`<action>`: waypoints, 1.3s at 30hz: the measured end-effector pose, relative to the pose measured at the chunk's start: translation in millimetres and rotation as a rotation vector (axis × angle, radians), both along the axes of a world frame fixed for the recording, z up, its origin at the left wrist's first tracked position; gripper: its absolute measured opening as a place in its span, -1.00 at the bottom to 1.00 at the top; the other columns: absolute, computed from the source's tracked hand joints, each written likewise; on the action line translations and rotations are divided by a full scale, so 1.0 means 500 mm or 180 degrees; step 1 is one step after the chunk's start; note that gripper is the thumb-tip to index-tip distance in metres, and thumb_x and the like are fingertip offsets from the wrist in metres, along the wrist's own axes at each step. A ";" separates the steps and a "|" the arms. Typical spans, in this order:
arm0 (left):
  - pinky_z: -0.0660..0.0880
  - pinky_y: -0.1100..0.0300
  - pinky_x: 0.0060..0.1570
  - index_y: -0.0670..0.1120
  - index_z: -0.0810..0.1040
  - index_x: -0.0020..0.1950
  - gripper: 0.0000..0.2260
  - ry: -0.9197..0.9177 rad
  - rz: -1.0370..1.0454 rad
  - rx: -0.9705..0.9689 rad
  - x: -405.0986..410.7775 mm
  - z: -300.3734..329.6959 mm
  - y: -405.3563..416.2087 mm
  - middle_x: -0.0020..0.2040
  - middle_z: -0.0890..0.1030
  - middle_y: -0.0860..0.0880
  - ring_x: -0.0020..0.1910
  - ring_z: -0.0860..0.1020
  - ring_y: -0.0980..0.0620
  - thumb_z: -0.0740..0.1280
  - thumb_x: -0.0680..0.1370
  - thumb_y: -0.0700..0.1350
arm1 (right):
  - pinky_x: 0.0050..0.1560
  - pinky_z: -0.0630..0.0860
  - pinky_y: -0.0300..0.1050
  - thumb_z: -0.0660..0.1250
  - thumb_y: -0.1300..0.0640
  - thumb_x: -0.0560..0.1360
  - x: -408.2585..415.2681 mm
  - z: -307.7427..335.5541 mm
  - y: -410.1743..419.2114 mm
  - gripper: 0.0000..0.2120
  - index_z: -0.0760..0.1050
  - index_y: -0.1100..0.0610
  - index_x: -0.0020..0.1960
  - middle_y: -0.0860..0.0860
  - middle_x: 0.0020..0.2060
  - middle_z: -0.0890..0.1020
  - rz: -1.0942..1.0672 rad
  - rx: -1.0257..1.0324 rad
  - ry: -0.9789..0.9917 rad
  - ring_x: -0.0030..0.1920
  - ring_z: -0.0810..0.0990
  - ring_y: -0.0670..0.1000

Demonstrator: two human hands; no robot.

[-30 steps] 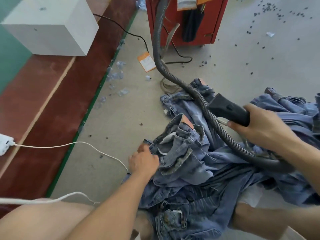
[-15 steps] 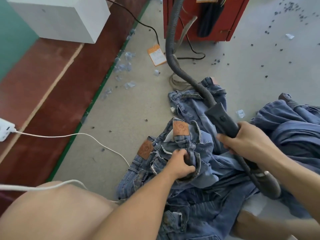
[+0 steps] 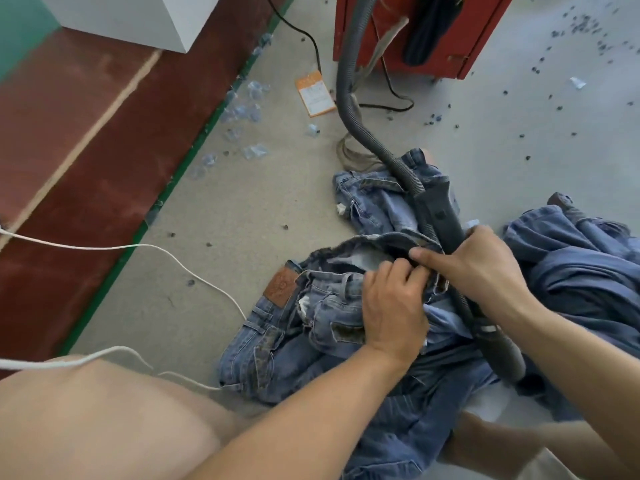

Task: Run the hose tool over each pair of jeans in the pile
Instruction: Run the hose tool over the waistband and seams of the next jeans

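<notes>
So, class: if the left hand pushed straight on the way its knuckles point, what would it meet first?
Most likely the right hand, whose thumb sits just ahead of the left hand over the jeans waistband. Depth is hard to judge, so it might instead slide under it.

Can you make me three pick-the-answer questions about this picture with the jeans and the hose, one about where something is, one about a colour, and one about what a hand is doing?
1. Where does the orange paper tag lie?
A. on the grey floor
B. on the jeans
C. on the white box

2. What colour is the metal cabinet behind the ribbed grey hose?
A. blue
B. red
C. yellow

3. What is the left hand doing?
A. lying flat on the floor
B. gripping the blue denim jeans at the waistband
C. holding the white cable

Answers: 1 A, the tag sits on bare floor left of the hose. 2 B, its panels are red. 3 B, its fingers curl round the denim, while the right hand holds the black hose tool.
</notes>
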State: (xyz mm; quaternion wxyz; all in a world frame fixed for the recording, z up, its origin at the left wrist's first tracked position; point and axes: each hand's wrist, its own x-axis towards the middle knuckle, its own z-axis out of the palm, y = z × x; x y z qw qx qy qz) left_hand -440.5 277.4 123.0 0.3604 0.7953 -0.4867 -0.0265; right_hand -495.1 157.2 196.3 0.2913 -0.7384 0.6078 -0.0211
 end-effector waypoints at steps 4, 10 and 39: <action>0.29 0.06 -0.06 0.05 0.65 0.14 -0.72 -0.0369 -0.0286 0.0060 -0.004 0.015 0.030 -0.10 0.49 0.03 -0.08 0.45 -0.05 0.29 0.54 -0.23 | -0.48 0.32 -0.16 0.58 -0.02 0.31 -0.012 -0.022 -0.008 -0.65 0.54 0.21 -0.36 0.03 -0.54 0.57 0.0005 0.0104 0.0361 -0.48 0.55 0.03; 0.23 0.01 0.39 0.00 0.36 0.52 -0.50 0.0373 -0.0258 0.0333 -0.061 0.035 0.113 0.37 0.46 0.05 0.35 0.39 -0.02 0.30 0.58 0.03 | -0.43 0.48 -0.09 0.51 0.21 0.29 -0.032 0.010 -0.045 -0.83 0.61 0.28 -0.20 0.10 -0.45 0.60 -0.1185 0.0752 -0.1409 -0.46 0.57 0.05; 0.50 -0.11 0.30 -0.21 0.35 0.52 -0.51 0.4092 0.3440 0.1213 0.134 0.003 0.085 0.49 0.34 -0.28 0.35 0.47 -0.32 0.32 0.67 0.00 | -0.24 0.52 0.00 0.49 0.34 0.42 -0.089 0.024 -0.007 -0.85 0.58 0.16 -0.09 0.03 -0.39 0.63 -0.1103 0.1322 -0.2043 -0.36 0.56 0.02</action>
